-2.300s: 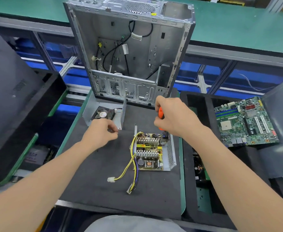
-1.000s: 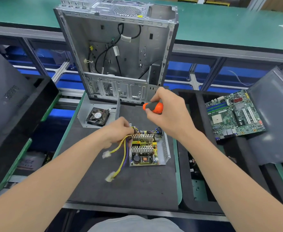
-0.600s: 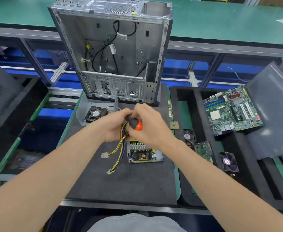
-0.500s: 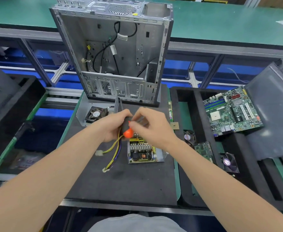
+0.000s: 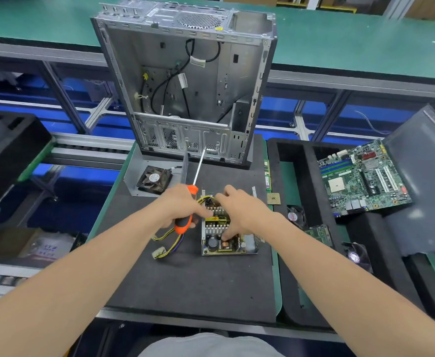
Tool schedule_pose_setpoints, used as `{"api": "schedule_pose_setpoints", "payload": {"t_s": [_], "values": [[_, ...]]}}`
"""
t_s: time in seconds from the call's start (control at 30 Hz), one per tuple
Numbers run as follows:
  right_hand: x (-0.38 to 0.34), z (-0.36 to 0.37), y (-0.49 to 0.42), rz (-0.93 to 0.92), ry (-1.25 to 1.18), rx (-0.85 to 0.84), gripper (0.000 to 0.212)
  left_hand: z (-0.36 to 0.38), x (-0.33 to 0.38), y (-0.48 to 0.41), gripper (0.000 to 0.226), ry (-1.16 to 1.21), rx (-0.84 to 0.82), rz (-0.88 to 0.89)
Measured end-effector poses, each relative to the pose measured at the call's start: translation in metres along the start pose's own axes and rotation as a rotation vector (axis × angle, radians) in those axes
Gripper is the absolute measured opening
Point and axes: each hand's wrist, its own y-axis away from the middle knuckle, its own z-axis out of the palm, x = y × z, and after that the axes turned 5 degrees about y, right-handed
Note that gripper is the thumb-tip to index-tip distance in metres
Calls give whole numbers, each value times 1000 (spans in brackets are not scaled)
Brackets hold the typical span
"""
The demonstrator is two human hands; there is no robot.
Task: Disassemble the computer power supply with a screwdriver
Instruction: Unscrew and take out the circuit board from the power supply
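Nearest to us lies the dark mat [image 5: 198,284] on the green-edged counter [image 5: 277,292], and both our forearms reach out over it; at the mat's middle sits the power supply [image 5: 224,243], its lid off, the circuit board bare in its shallow metal tray; a bundle of yellow, black and purple wires [image 5: 170,243] trails from it toward the left and ends in a white connector [image 5: 159,252] lying on the mat. Our right hand [image 5: 239,210] is spread across the board, fingers bent down at its far end, thumb touching the parts near a black capacitor; whether it truly grips the board we cannot tell. Our left hand [image 5: 177,207], just beside it to the left, is wrapped round the orange and black handle of the screwdriver [image 5: 192,189]; the shaft points up and away from us, its tip in the air before the case.

Just right of the power supply a small square chip [image 5: 273,198] lies at the mat's edge; beyond our left hand a bent metal cover [image 5: 134,176] holds a black fan [image 5: 154,179]. To the right a black foam tray [image 5: 299,155] carries a small fan [image 5: 295,216] and, further off, a green motherboard [image 5: 360,179]. At the mat's far edge stands the computer case [image 5: 193,86], upright, open toward us, loose black cables hanging inside.
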Motion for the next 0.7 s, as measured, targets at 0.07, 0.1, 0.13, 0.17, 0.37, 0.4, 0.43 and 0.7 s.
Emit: {"api": "schedule_pose_setpoints", "payload": {"t_s": [0.07,0.1,0.13,0.17,0.37,0.4,0.43,0.7], "values": [[1,2,-2,-5,-17,12,91,8,-3,2,42,-50,65,25],[1,3,-2,-4,-14,17,83,10,-4,1,41,-65,91,30],[1,5,-2,-2,-5,15,76,11,-4,1,41,-75,106,31],[0,5,-1,2,-2,6,70,10,-4,0,40,-78,110,30],[13,-12,5,12,-128,-49,71,9,-3,1,37,-150,110,28],[14,-15,6,4,-130,-55,73,9,-4,0,37,-175,117,31],[15,-17,7,-3,-128,-54,73,9,-3,0,39,-215,132,36],[12,-24,12,17,-193,-5,86,9,-7,-5,50,-260,148,47]]}}
